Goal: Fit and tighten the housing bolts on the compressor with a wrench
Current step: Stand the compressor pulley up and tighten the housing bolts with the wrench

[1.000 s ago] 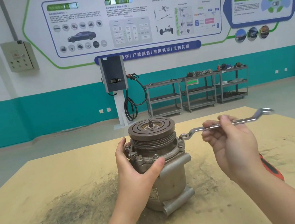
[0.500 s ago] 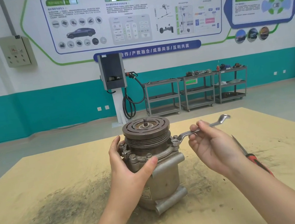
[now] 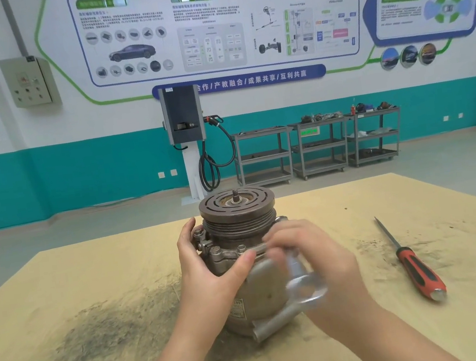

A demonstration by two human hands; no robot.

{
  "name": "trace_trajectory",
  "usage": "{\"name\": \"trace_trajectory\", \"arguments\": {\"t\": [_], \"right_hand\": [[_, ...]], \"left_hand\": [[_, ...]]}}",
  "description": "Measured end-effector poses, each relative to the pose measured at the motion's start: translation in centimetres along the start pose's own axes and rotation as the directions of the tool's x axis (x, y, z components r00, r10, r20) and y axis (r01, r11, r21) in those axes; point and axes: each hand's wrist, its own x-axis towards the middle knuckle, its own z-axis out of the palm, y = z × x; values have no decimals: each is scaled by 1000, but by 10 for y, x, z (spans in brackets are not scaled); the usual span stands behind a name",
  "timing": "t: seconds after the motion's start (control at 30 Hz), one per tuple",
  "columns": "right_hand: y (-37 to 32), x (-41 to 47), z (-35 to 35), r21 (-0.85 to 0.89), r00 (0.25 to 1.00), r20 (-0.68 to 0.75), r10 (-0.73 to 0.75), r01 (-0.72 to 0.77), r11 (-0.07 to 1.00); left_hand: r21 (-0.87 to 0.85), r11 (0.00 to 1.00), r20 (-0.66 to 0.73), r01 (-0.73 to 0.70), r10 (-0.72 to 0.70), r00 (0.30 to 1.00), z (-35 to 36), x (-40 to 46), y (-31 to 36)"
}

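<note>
While bolts sit fitted, tightening looks unfinished | left hand [image 3: 210, 273] grips grey metal compressor [image 3: 241, 259] | right hand [image 3: 318, 257] clasps blurred steel ring wrench [image 3: 301, 281].

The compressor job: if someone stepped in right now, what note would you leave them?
Left hand grips the upright grey metal compressor on the tan wooden table.
Right hand holds the blurred silver ring wrench in front of the housing.
Several bolts sit in the flange; tightness unclear.
Left: seat the wrench, tighten each.
Red-handled screwdriver lies to the right.
</note>
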Motion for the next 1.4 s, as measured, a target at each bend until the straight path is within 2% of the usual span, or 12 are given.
{"name": "trace_trajectory", "arguments": {"t": [0.07, 0.13, 0.27, 0.37, 0.63, 0.8, 0.87, 0.93, 1.03, 1.17, 1.27, 1.4], "right_hand": [[-1, 9, -6, 204, 976, -164, 140, -105, 973], [3, 19, -14, 476, 875, -277, 398, -235, 847], [27, 29, -27, 808, 610, -132, 781, -390, 442], [42, 31, -26, 858, 504, -25, 863, -432, 278], [69, 32, -21, 883, 415, 221, 883, -470, -1], [54, 18, -21, 935, 495, 121, 861, -349, 69], [41, 1, -20, 889, 597, -58, 800, -334, 313], [23, -17, -15, 641, 778, -252, 575, -311, 701], [8, -30, 5, 180, 968, -190, 164, -130, 975], [7, -20, 20, -6, 999, -49, 2, -2, 1000], [12, -11, 12, 29, 993, -94, -72, 75, 997], [9, 10, -6, 343, 887, -395, 239, -99, 934]], "left_hand": [[5, 1000, 0, 15, -15, 1000, -1, 0, 1], [-8, 1000, 4, 24, -24, 1000, -1, 0, 2], [-24, 999, 8, 24, -24, 1000, -1, -1, 3], [-8, 1000, 9, 18, -18, 1000, -1, -1, 3], [2, 1000, 13, 13, -13, 1000, 0, -1, 3], [-5, 1000, -1, 14, -14, 1000, 0, 0, 1], [-16, 1000, -1, 14, -14, 1000, 0, 0, 0], [-17, 1000, -3, 13, -13, 1000, 0, 1, 0], [-24, 1000, -12, 3, -3, 1000, 1, 0, -2], [-12, 1000, -12, -8, 8, 1000, 2, 0, -2], [13, 1000, -3, -8, 8, 1000, 2, 0, -1], [18, 1000, 6, 6, -6, 1000, 0, 2, -1]]}}
